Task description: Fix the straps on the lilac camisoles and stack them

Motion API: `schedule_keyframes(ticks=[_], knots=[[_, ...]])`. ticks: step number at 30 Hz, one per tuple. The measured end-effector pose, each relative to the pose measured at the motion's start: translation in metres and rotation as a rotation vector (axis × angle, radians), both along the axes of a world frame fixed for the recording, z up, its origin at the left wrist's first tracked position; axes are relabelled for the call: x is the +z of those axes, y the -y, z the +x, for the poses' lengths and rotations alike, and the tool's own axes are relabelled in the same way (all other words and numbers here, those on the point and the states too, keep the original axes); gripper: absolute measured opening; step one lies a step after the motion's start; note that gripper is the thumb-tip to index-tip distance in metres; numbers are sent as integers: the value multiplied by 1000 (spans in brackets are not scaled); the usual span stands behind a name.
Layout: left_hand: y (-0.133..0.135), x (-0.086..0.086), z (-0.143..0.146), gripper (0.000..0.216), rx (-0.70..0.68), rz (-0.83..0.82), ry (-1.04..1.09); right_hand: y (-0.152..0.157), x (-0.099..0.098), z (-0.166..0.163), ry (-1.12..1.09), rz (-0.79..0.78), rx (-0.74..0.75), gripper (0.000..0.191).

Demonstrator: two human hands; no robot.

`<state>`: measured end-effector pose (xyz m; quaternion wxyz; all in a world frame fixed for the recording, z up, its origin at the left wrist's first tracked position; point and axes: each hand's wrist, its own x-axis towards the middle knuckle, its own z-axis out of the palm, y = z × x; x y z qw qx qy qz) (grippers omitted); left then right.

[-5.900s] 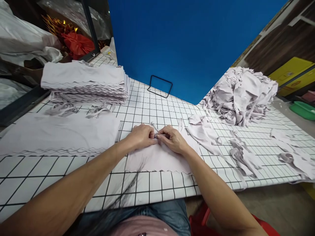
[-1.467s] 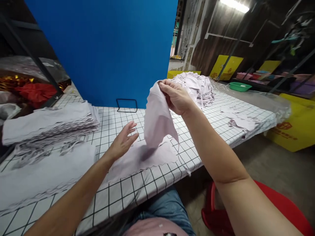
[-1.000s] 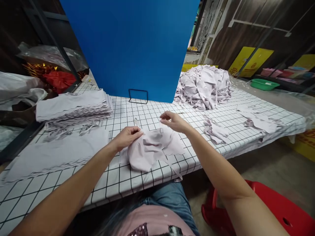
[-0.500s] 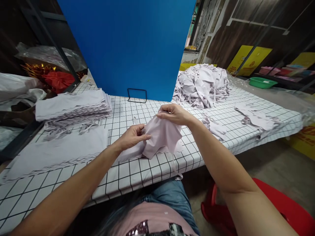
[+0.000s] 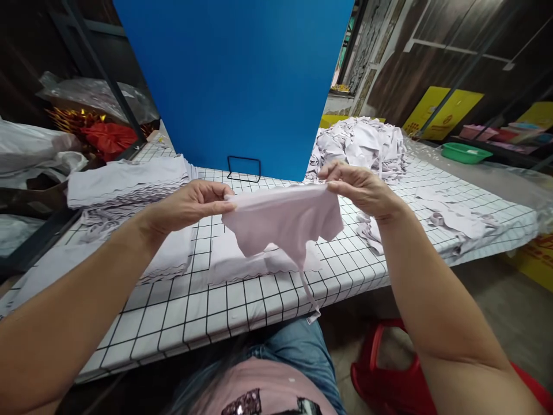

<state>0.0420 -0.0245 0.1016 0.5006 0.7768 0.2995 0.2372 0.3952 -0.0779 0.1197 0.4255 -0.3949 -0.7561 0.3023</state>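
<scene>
A pale pinkish-grey fabric piece (image 5: 280, 222) is stretched sideways between my two hands, its lower edge scalloped and a thin strap dangling at the right. My left hand (image 5: 194, 202) pinches its upper left corner. The upper right corner is pinched in my right hand (image 5: 358, 187). Below it, another flat piece of the same cloth (image 5: 228, 262) lies on the grid-patterned tablecloth (image 5: 254, 302), partly hidden by the held one. To the left, a folded stack (image 5: 125, 178) of similar pieces sits behind a lower layer of cloth (image 5: 168, 262).
A blue board (image 5: 242, 86) with a black wire stand (image 5: 244, 168) rises at the back. Right of it is a large heap of fabric (image 5: 363, 144). Loose scraps (image 5: 462, 216) and a green basin (image 5: 466, 153) lie farther right. A red plastic chair (image 5: 384, 369) stands by the table.
The bunched fabric piece has been spread wide and lifted. My left hand has moved left and up, my right hand to the right. The flat piece beneath shows more.
</scene>
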Motion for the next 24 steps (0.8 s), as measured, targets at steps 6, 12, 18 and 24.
schedule_keyframes(ticks=[6, 12, 18, 24], knots=[[15, 7, 10, 35, 50, -79, 60, 9, 9, -4, -138, -31, -88, 42], [37, 36, 13, 42, 153, 47, 402, 11, 2, -8, -61, -168, -39, 38], [43, 53, 50, 40, 20, 88, 83, 3, -15, -66, -45, -158, 437, 40], [28, 57, 48, 35, -9, 60, -119, -2, -29, -96, -184, -364, 556, 22]])
